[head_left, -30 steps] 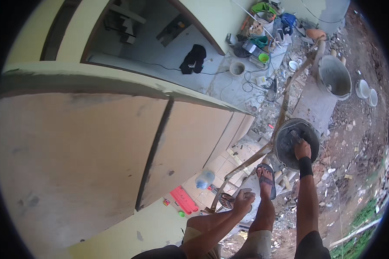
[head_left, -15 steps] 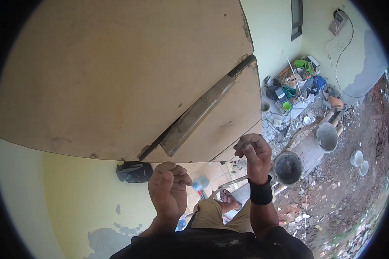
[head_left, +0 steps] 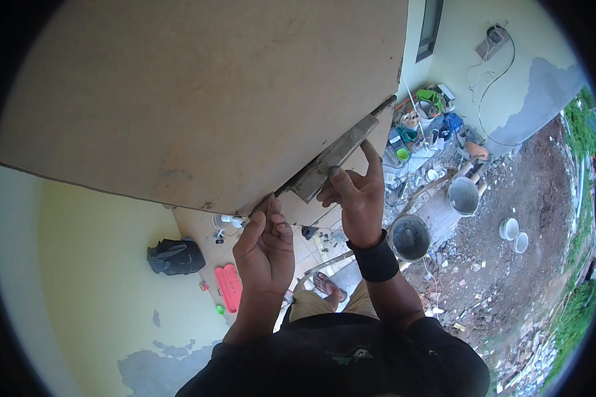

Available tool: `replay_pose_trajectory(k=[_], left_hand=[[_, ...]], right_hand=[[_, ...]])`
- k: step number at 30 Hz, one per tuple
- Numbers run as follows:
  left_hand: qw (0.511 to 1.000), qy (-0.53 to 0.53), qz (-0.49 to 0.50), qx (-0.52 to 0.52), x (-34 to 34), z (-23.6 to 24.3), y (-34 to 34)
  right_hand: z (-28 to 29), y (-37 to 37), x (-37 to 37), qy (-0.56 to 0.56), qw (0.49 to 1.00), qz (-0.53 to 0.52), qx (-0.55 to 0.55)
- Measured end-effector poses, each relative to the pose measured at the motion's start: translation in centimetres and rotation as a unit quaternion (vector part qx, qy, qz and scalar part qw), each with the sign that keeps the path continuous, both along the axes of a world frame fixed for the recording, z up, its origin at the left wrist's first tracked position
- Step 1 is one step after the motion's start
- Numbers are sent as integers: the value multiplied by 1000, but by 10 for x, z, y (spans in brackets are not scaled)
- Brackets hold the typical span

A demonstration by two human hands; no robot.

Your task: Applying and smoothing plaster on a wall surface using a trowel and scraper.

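The left hand (head_left: 267, 255) curled, its hold unclear, beside the right hand (head_left: 363, 205), whose thumb and forefinger touched — clamped or not, impossible to tell — a grey strip (head_left: 334, 159) just beyond. Likely stiff and chippable, it suited holding by both long edges.

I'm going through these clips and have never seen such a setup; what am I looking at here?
No machine here: these are a person's bare hands, seen by a wide fisheye camera worn on the head and looking down, so straight edges bend. The right hand, with a black wristband, has its fingers on a grey-brown bar lying along a dark seam in a tan panel; how firm the grip is, I can't tell. The left hand has its fingertips at the panel's edge. Below are two buckets, two white tubs, a black bag and a long pinkish-red object.
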State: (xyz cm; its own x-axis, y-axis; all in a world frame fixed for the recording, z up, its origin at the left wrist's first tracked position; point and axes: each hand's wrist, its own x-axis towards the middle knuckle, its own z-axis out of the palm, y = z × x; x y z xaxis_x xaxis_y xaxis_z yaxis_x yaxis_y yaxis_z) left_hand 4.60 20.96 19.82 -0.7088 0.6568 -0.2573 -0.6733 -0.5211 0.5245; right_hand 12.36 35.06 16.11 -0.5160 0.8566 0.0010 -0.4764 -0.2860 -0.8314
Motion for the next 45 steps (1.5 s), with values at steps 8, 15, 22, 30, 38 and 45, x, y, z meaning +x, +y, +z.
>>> replay_pose_trajectory(k=[8,15,22,30,38,45], left_hand=[[999,-10,-3,41,5,-9,0],[998,5,-3,64,5,-16,2],[998,21,1,66,7,-19,4],[997,24,1,70,5,-18,3],[997,29,0,70,4,-16,5],[998,15,-9,55,5,-16,1]], right_hand=[[4,-1,-4,-34,999,-6,8],[7,-1,-9,-25,1000,-14,5],[0,-2,-10,-20,1000,-14,16],[2,-5,-13,-24,1000,-13,12],[4,-4,-15,-11,1000,-18,-3],[-3,-5,-13,-2,1000,-21,-10]])
